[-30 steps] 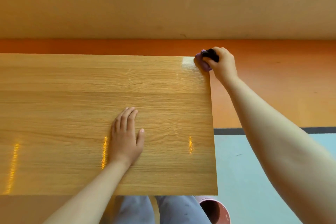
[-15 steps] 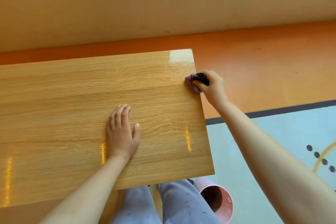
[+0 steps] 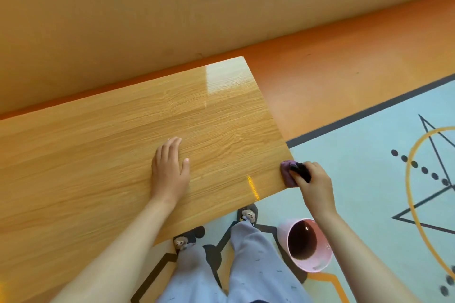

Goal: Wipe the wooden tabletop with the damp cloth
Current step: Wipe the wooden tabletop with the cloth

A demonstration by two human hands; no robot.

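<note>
At the right edge of the wooden tabletop (image 3: 118, 155), near its front corner, the right hand (image 3: 312, 186) is closed around a bunched purple cloth (image 3: 287, 172) (a dark patch shows against the fingers) and presses it against the board's edge. Left of it, well apart, the left hand (image 3: 170, 171) lies flat, palm down, fingers together and thumb out, holding nothing. Bare board extends away from both hands toward the far corner and off to the left. Below the right forearm a pink bucket (image 3: 317, 264) stands on the patterned floor, just beside the person's right leg (image 3: 256, 253); nothing lies on the board ahead of the cloth. Compared with half a second ago, the cloth has travelled down the right edge from near the far corner; the left hand has kept its place.
</note>
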